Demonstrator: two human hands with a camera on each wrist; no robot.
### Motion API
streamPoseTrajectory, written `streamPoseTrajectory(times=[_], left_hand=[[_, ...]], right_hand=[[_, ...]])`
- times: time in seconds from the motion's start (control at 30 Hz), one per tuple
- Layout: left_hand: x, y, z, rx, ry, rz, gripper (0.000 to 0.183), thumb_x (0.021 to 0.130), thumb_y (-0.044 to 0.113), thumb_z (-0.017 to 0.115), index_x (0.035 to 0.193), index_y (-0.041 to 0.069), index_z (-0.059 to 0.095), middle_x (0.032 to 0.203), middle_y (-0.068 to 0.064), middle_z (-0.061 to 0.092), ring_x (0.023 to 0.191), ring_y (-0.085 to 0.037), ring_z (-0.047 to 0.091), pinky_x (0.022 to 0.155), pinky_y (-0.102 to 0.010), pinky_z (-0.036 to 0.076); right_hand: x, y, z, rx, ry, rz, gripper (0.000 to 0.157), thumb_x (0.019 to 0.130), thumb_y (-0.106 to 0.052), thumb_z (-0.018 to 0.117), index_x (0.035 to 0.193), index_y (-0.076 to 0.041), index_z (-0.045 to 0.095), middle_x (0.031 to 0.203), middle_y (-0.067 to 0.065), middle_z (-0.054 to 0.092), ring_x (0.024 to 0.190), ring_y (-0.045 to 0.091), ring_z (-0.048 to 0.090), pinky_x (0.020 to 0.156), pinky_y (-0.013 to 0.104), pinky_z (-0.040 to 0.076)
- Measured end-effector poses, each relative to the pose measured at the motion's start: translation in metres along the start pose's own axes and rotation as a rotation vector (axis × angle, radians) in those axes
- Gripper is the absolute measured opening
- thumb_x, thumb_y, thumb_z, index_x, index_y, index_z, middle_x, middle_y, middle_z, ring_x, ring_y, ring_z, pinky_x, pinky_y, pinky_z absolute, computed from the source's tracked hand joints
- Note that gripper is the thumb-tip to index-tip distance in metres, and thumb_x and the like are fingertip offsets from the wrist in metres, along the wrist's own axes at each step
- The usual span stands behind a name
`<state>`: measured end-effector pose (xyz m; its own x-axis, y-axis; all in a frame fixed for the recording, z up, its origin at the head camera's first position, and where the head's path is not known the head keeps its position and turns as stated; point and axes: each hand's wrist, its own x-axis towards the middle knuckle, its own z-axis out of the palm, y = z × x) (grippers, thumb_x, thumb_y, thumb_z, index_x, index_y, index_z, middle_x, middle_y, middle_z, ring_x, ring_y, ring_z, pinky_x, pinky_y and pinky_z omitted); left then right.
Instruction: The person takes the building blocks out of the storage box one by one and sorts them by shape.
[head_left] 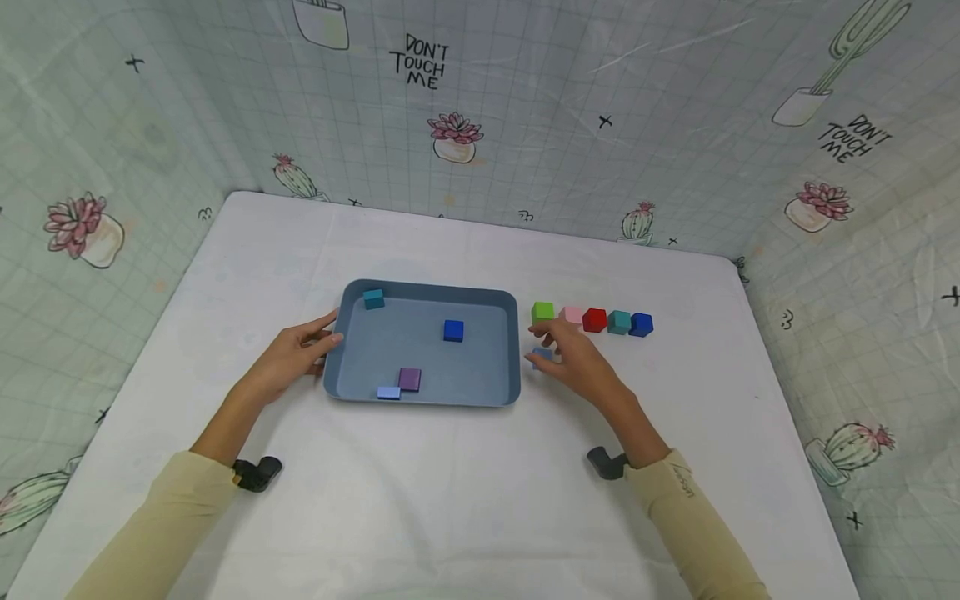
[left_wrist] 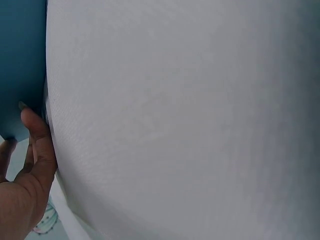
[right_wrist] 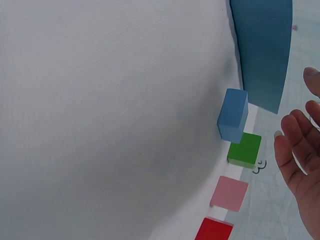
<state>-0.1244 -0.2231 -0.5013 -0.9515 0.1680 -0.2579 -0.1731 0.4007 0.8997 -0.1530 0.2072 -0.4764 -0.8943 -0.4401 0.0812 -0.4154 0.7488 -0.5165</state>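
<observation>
A blue-grey tray (head_left: 480, 392) lies on the white table. At its left end my left hand (head_left: 300, 348) holds the rim, the thumb over the edge and the other fingers partly hidden outside the wall. Inside the tray are a teal block (head_left: 373, 299), a blue block (head_left: 453, 331), a purple block (head_left: 409, 379) and a light blue block (head_left: 388, 392). Just right of the tray, my right hand (head_left: 573, 358) hovers, fingers spread, over another light blue block (right_wrist: 233, 115), which it partly covers in the head view. Nothing is gripped there.
Behind the right hand stands a row of blocks: green (head_left: 542, 312), pink (head_left: 572, 315), red (head_left: 595, 320), teal (head_left: 618, 322) and blue (head_left: 641, 325). A printed cloth (head_left: 525, 125) hangs around the table (head_left: 450, 500) at the back and sides.
</observation>
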Motion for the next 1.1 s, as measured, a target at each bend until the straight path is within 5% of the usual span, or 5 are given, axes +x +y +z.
streamPoseTrajectory(times=[1.1], left_hand=[[0.001,0.002,-0.002,0.01,0.003,-0.015,0.062,0.097,0.033,0.053,0.15,0.019,0.024,0.136,-0.026,0.039,0.108,-0.039,0.053,0.072,-0.03,0.053]], right_hand=[[0.011,-0.02,0.005,0.025,0.006,-0.062,0.044,0.083,-0.016,0.074,0.122,-0.009,0.054,0.112,0.01,0.055,0.097,0.021,0.057,0.075,0.035,0.054]])
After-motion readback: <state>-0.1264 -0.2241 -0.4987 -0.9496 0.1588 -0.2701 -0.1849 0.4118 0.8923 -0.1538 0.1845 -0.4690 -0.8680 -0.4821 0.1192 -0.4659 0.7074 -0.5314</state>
